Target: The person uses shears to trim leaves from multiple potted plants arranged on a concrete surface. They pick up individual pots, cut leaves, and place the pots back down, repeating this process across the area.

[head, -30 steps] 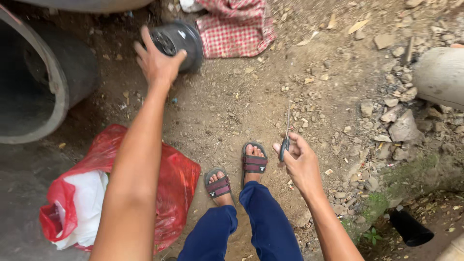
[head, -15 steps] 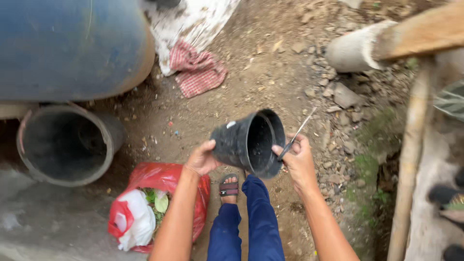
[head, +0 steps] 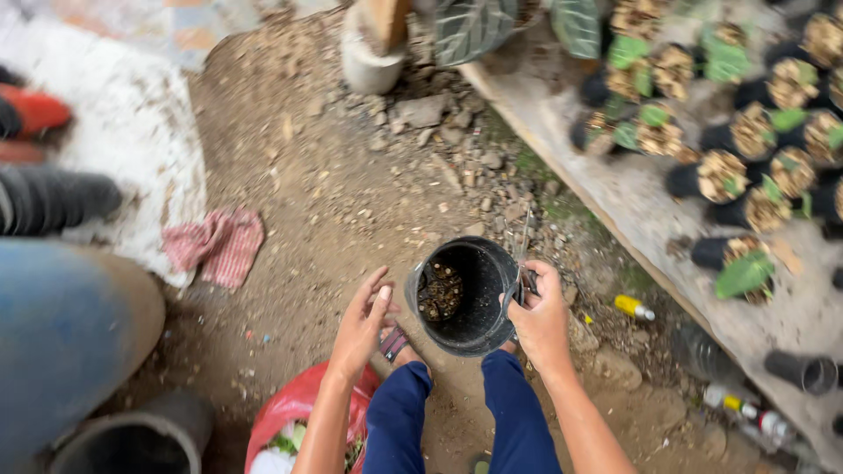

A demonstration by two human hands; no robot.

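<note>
A black plastic pot (head: pixel 479 329) with some dry bits at its bottom hangs over my knees, mouth up. My right hand (head: pixel 540 325) grips its right rim and also pinches thin metal scissors (head: pixel 524 250) that point upward. My left hand (head: pixel 362 323) is open with its fingers apart, just left of the pot's side; whether it touches the pot is unclear. My blue trouser legs (head: pixel 399 421) and one sandalled foot (head: pixel 393 342) show below the pot.
A red plastic bag (head: pixel 294 412) lies by my left leg, beside a grey pipe (head: pixel 140 434) and a blue drum (head: pixel 70 325). A checked cloth (head: pixel 215 246) lies on the dirt. At the right, a plank (head: pixel 615 202) carries several small potted seedlings (head: pixel 746 158); a yellow bottle (head: pixel 634 307) lies below it.
My left hand lifted the pot off the ground and brought it to my knees. My right hand now holds its rim and the left has let go. My view swung right.
</note>
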